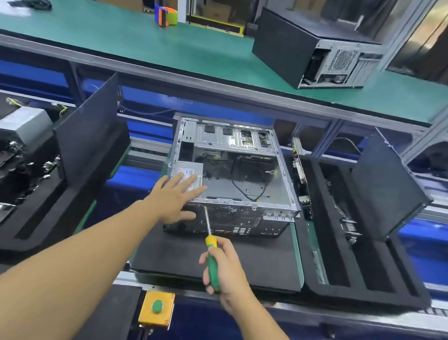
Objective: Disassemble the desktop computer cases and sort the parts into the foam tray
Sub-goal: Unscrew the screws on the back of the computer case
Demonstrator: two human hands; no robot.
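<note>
Head view: your left hand [174, 198] lies spread on the case [233, 170] near-left corner, while your right hand [231, 276], nearer you, grips the screwdriver [210, 242], shaft pointing forward at the case.

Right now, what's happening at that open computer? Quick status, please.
Left hand flat on power supply. Right hand grips screwdriver, tip at rear of case. Loose cable inside; nothing blocking.

Bare matt metal computer case [233, 170] on matt black foam mat [250, 256]
</note>
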